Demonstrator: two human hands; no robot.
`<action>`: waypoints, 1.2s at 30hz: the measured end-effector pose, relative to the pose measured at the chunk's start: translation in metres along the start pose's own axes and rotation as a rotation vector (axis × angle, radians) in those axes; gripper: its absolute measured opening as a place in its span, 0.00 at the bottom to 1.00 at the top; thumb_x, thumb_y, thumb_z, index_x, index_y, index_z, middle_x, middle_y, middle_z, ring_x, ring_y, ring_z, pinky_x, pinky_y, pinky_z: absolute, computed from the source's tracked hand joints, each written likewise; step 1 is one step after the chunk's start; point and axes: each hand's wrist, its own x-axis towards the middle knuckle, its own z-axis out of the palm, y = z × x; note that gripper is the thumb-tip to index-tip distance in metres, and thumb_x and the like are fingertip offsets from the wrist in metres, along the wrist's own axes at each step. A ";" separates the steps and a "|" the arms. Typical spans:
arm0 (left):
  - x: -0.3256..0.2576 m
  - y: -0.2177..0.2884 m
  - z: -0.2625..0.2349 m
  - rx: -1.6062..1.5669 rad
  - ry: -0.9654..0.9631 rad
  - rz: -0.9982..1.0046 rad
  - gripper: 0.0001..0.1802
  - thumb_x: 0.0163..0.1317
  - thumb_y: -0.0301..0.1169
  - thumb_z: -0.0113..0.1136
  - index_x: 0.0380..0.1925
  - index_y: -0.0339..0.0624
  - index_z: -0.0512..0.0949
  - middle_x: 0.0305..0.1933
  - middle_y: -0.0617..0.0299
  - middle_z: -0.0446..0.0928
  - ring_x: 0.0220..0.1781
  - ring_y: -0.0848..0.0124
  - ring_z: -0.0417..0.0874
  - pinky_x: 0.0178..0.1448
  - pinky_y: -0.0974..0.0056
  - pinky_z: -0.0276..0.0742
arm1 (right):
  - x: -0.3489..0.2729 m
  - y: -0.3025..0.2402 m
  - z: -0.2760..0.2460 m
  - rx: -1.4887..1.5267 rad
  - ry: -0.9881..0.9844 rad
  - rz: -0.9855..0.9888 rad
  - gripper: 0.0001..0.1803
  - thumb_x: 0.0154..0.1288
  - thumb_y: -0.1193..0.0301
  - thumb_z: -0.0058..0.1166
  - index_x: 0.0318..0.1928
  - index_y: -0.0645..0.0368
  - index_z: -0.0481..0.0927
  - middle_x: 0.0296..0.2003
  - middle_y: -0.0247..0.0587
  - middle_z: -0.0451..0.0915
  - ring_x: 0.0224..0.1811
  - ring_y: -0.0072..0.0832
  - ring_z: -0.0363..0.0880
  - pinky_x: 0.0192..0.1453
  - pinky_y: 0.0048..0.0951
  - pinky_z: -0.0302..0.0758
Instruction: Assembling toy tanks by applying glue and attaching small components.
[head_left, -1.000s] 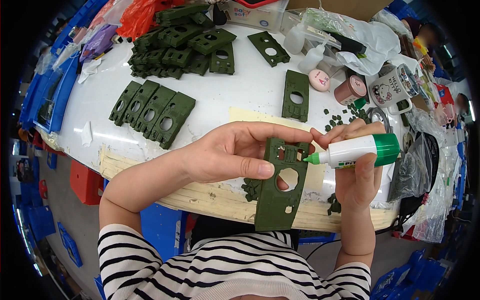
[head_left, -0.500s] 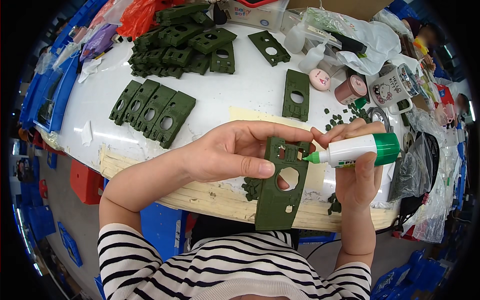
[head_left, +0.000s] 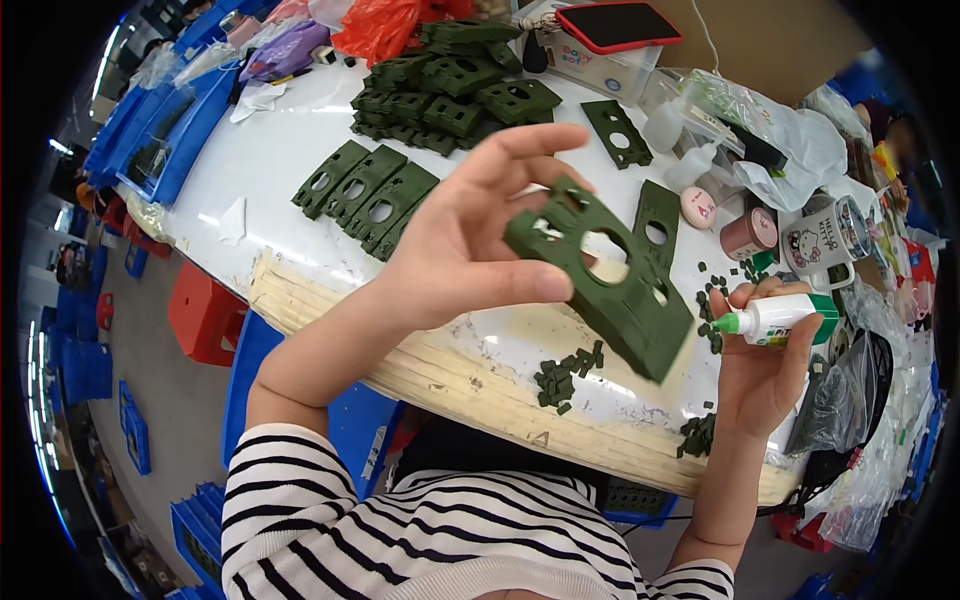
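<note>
Green plastic plate with a round hole, tilted above the white table, is pinched at its upper end between the thumb and fingers of the left hand. The right hand grips a small white glue bottle with a green nozzle, just beside the plate's lower edge. More green plates lie in a row and a heap behind, with small green offcuts scattered near the table's edge.
</note>
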 end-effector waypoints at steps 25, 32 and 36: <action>-0.057 -0.018 -0.027 1.602 0.351 0.307 0.32 0.47 0.44 0.68 0.49 0.38 0.70 0.44 0.54 0.69 0.48 0.57 0.66 0.54 0.57 0.62 | -0.002 -0.003 -0.006 0.066 -0.037 0.011 0.19 0.70 0.54 0.38 0.42 0.59 0.65 0.36 0.40 0.72 0.43 0.31 0.77 0.52 0.44 0.76; 0.079 0.032 -0.112 1.732 0.449 0.413 0.28 0.54 0.51 0.61 0.42 0.37 0.74 0.44 0.52 0.77 0.48 0.58 0.75 0.52 0.59 0.69 | 0.000 -0.004 -0.006 0.076 -0.017 -0.012 0.18 0.70 0.56 0.40 0.43 0.59 0.66 0.34 0.45 0.76 0.40 0.33 0.78 0.52 0.44 0.75; 0.126 0.023 -0.142 2.036 0.422 0.038 0.29 0.52 0.58 0.59 0.39 0.43 0.75 0.39 0.58 0.79 0.44 0.60 0.78 0.46 0.55 0.71 | 0.001 -0.003 -0.008 0.069 0.028 0.011 0.17 0.70 0.57 0.41 0.43 0.60 0.67 0.37 0.40 0.72 0.40 0.32 0.77 0.51 0.41 0.74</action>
